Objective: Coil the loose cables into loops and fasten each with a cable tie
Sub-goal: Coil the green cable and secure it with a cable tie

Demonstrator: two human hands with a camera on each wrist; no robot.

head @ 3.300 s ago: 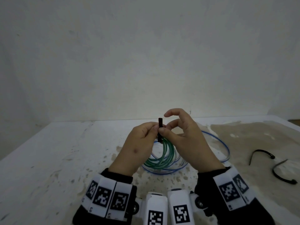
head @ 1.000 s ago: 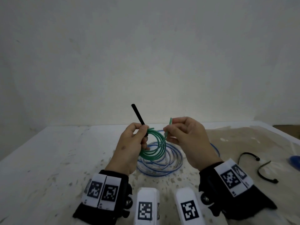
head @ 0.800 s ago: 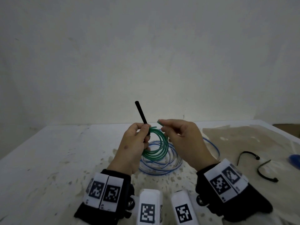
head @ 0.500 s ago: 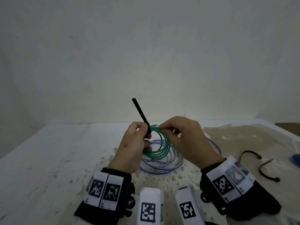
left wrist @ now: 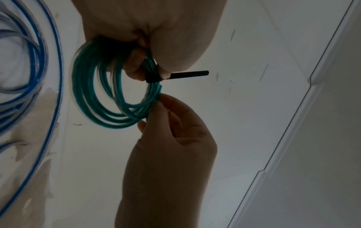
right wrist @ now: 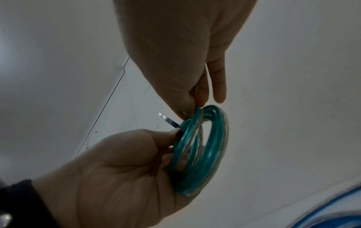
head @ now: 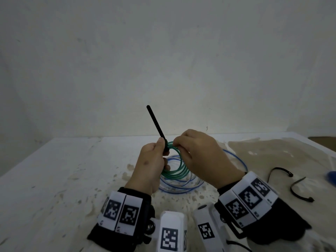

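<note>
A green cable coil [head: 174, 171] hangs in the air between both hands over the white table [head: 54, 179]. A black cable tie [head: 156, 122] is wrapped round the coil's top, its tail sticking up and to the left. My left hand [head: 162, 148] grips the coil and the tie's band; in the left wrist view the tie [left wrist: 187, 74] juts out past its fingers. My right hand [head: 177, 144] pinches the green strands [left wrist: 154, 95] just beside the tie. In the right wrist view the coil [right wrist: 205, 146] sits edge-on between the two hands.
A blue cable [head: 181, 186] lies loosely coiled on the table under the hands. Two spare black cable ties [head: 280, 171] [head: 300, 191] lie to the right on a tan stained patch. A blue object [head: 331, 180] shows at the right edge. A wall stands behind.
My right hand brought the loose green end in from the right and now pinches the strands at the coil's top. The tie's tail has stayed pointing up-left in my left hand.
</note>
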